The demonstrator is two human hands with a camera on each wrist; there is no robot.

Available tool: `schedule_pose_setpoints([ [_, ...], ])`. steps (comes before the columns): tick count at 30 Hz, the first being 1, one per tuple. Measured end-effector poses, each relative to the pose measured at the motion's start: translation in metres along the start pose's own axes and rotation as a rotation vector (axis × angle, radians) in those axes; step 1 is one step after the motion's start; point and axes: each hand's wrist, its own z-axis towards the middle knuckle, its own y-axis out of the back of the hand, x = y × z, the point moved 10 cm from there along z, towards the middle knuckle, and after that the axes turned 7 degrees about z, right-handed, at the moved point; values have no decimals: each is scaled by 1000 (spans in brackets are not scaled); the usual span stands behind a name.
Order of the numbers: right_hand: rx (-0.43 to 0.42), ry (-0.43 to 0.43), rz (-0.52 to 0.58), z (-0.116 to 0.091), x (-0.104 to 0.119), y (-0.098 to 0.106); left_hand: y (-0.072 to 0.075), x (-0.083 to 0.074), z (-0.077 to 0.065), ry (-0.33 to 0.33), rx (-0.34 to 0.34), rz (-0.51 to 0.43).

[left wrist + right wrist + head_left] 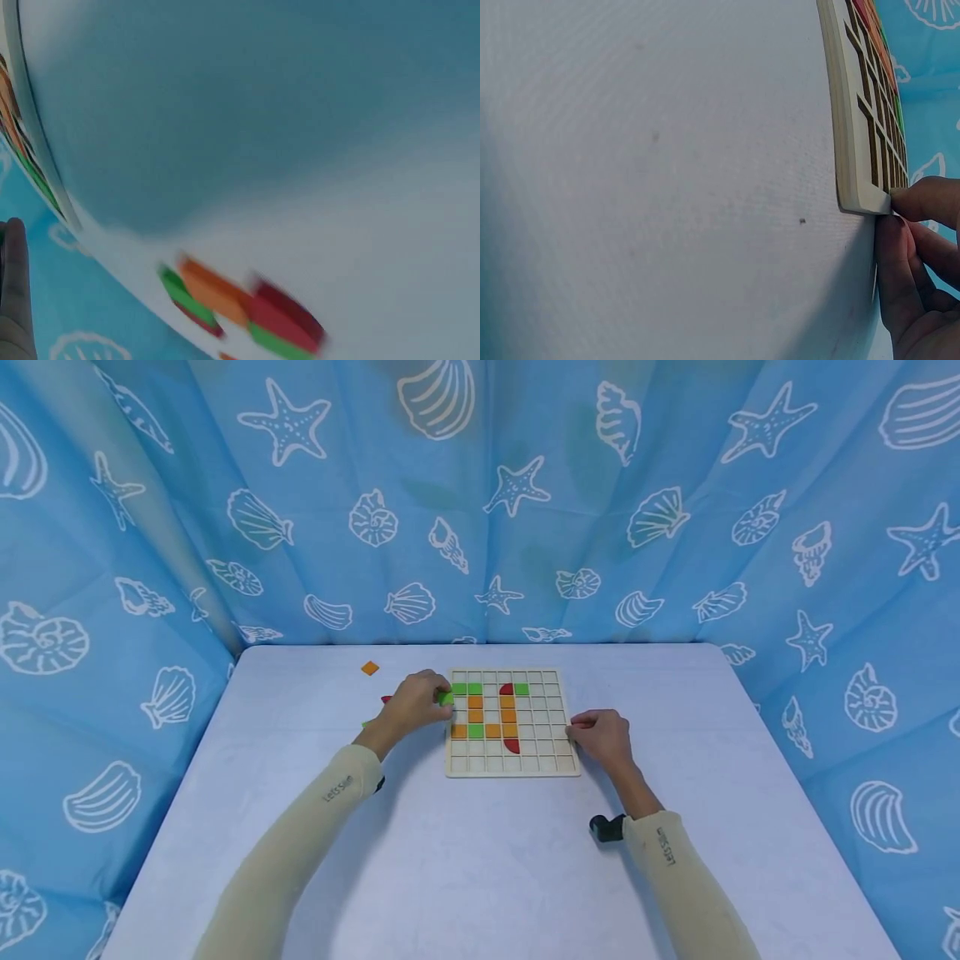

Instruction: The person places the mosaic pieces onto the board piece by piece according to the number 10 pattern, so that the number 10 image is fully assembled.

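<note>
My left hand [414, 700] pinches a small green tile [446, 698] between thumb and fingers, close over the left edge of a wooden grid board [540, 764]. Only a strip of that hand [15, 292] shows at the side of the left wrist view. Several green and orange square tiles and two red quarter-round tiles [512, 746] sit in cells on the board's left and middle. On the opposite side, my right hand [604, 737] grips the board's edge, thumb on top and fingers against the side. The right wrist view shows this grip at a corner of the board [862, 199].
An orange tile [370, 668] lies on the white table [480, 860] behind my left hand. Red, orange and green pieces [217, 289] lie loose on the left, blurred in the left wrist view and partly hidden by my hand in the head view. A blue shell-patterned curtain [480, 543] hangs around the table.
</note>
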Motion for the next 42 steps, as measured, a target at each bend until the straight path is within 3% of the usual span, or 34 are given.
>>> schedule_pose_setpoints([
  [11, 21, -3, 12, 1, 0, -4, -46, -80, -3, -291, 6, 12],
  [19, 11, -8, 3, 1, 0, -2, -68, -118, -1, -332, 111, 87],
  [24, 10, -14, 0, 1, -3, -2, -81, -130, -1, -343, 150, 167],
  [32, 9, -23, -4, 0, -4, 0, -95, -136, 1, -323, 170, 208],
  [42, 20, -29, 1, -1, -2, 0, -96, -138, 0, -308, 171, 187],
])
